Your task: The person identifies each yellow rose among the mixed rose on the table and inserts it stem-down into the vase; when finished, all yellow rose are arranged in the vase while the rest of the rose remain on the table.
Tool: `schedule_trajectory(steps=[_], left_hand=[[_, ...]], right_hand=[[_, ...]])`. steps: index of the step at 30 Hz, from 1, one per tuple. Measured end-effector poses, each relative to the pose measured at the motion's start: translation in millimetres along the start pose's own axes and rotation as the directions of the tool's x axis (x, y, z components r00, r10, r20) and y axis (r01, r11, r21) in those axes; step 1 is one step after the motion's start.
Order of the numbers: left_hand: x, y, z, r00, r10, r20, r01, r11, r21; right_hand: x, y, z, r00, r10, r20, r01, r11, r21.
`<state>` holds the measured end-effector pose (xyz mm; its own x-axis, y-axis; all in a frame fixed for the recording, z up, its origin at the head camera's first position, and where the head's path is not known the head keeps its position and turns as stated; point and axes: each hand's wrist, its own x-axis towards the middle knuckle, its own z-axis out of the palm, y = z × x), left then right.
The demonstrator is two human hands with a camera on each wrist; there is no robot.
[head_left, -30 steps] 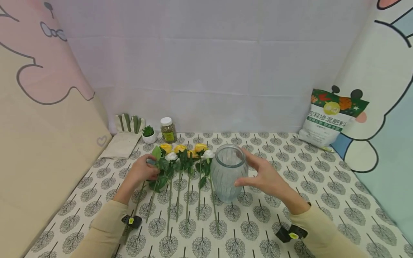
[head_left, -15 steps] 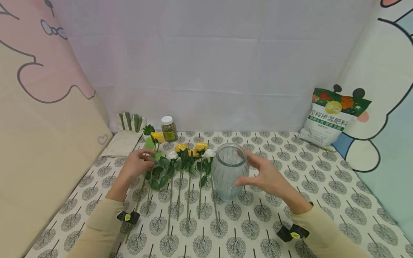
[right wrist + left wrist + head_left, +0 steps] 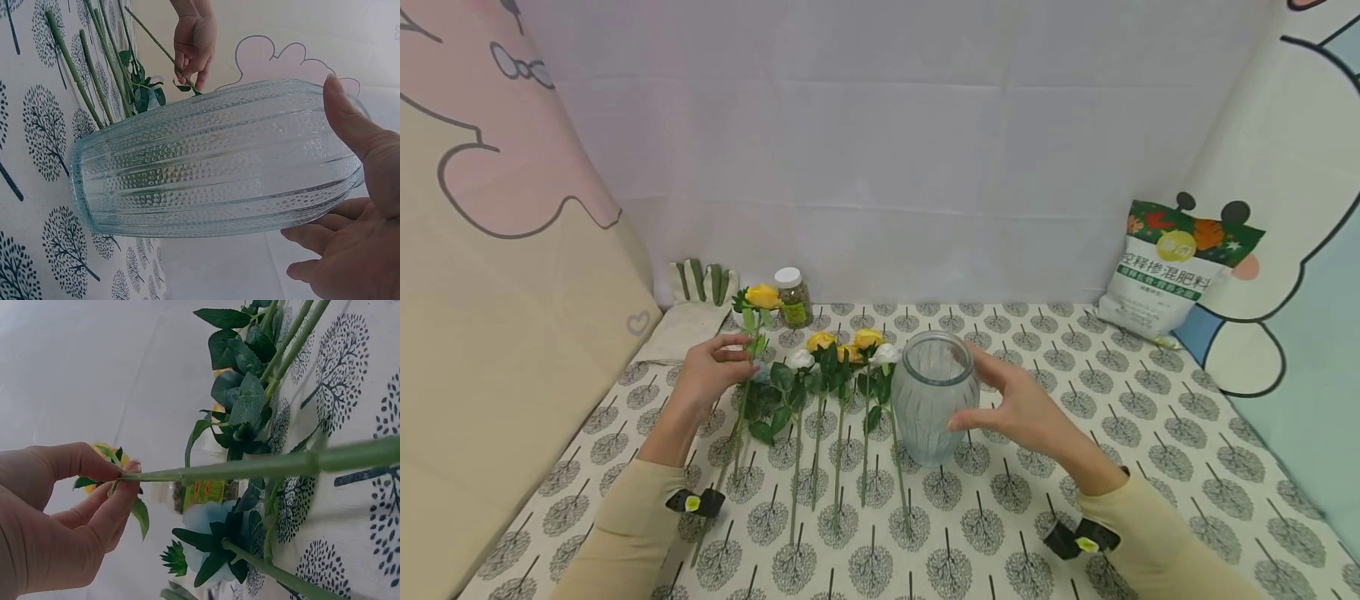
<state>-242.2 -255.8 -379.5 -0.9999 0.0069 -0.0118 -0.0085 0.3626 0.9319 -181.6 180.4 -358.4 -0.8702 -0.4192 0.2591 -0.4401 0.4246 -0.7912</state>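
Observation:
Between its thumb and fingertips, my left hand point(image 3: 715, 367) pinches the stem point(image 3: 250, 467) of a yellow rose point(image 3: 763, 296). The rose's stem is raised off the cloth, with its bloom toward the back wall. My right hand point(image 3: 1022, 412) holds a clear ribbed glass vase point(image 3: 928, 408), thumb on the near side and fingers round the far side. The vase stands upright on the table. Left of the vase lie several long-stemmed flowers, among them a white rose point(image 3: 884, 354) and another yellow rose point(image 3: 868, 337). A pale blue flower point(image 3: 205, 525) lies just below my left hand.
At the back left are a pair of gloves point(image 3: 685, 329) and a white-lidded jar point(image 3: 793, 300). A small succulent point(image 3: 175, 557) is partly hidden by the raised rose. A fertilizer bag point(image 3: 1172, 279) leans at the back right. A tree-patterned cloth point(image 3: 1037, 517) covers the table.
My left hand has lifted the yellow rose from the row and moved it up and left, uncovering the blue flower. My right hand and the vase have stayed in place.

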Motion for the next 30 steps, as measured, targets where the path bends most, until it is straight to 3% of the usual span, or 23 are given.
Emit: schedule_trajectory(steps=[6, 12, 19, 25, 30], left_hand=[[-0.5, 3.6, 0.5, 1.000, -0.021, 0.022, 0.023, 0.992, -0.127], [0.3, 6.3, 1.1, 0.999, -0.035, 0.007, 0.035, 0.959, -0.280], [0.1, 6.8, 3.0, 0.994, 0.048, 0.096, -0.020, 0.961, -0.277], [-3.2, 11.6, 6.1, 0.989, 0.074, 0.125, -0.022, 0.927, -0.376], [-6.1, 17.3, 10.6, 0.996, 0.044, 0.079, -0.020, 0.960, -0.280]], right_hand=[[-0.1, -1, 0, 1.000, 0.010, 0.003, -0.010, 1.000, 0.005], [-0.2, -2, 0, 1.000, 0.014, 0.002, -0.014, 1.000, -0.003], [-0.4, -3, 0, 1.000, 0.015, -0.001, -0.015, 1.000, -0.014], [-0.5, -3, 0, 1.000, 0.012, 0.007, -0.012, 1.000, -0.001], [-0.3, -3, 0, 1.000, 0.011, 0.004, -0.011, 1.000, -0.002]])
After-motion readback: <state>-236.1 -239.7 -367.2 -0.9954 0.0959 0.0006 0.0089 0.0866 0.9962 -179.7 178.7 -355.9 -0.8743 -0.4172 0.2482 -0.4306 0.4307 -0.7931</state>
